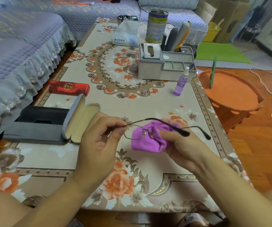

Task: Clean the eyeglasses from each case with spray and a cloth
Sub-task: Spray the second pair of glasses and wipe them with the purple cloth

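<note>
A: Where are the eyeglasses?
B: Centre of the frame, above the table. The left hand pinches one hinge corner; the right hand grips the purple cloth bunched around one lens.
A: And the rest?
B: Open grey case at left, red case above it, spray bottle upper right.

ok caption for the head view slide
Left hand holds wire-rimmed eyeglasses; right hand wipes a lens with purple cloth.
</note>
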### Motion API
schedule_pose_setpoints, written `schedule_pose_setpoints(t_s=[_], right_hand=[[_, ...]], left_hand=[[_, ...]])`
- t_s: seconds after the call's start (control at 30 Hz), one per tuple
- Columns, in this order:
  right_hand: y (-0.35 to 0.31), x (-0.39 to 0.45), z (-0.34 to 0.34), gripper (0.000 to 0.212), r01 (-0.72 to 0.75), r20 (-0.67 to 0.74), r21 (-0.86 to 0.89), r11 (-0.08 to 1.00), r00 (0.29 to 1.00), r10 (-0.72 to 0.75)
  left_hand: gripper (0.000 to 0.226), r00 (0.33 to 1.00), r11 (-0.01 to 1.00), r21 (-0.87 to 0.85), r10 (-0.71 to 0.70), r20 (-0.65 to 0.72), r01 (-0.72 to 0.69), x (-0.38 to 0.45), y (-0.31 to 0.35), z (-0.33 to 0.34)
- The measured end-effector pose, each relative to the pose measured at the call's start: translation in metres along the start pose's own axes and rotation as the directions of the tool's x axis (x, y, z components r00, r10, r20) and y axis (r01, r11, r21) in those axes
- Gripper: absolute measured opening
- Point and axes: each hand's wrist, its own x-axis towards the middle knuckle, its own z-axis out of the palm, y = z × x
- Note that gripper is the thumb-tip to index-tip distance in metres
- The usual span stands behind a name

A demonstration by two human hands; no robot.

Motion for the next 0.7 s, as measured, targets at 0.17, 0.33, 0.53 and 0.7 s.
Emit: schedule_pose_setpoints(t_s=[0.17,0.33,0.53,0.7], right_hand=[[-0.002,0.000,0.002,0.036,0.134,0.091,-0.339,0.931,0.990,-0.109],[0.004,-0.002,0.004,0.029,0.146,0.125,-0.386,0.911,0.987,-0.106],[0.003,-0.005,0.010,0.030,0.124,0.090,-0.342,0.932,0.991,-0.099],[0.009,-0.003,0.012,0.019,0.135,-0.068,-0.346,0.929,0.983,-0.169]], left_hand=[[0.019,0.996,0.999,-0.038,-0.026,-0.087,0.023,0.002,-0.004,-0.005],[0.018,0.998,0.999,-0.039,0.020,-0.052,-0.022,-0.005,0.001,-0.001],[0.015,0.999,1.000,0.005,0.031,-0.043,-0.031,-0.005,0.001,0.000],[0.011,0.998,0.997,0.047,0.063,-0.029,-0.062,-0.007,0.002,0.000]])
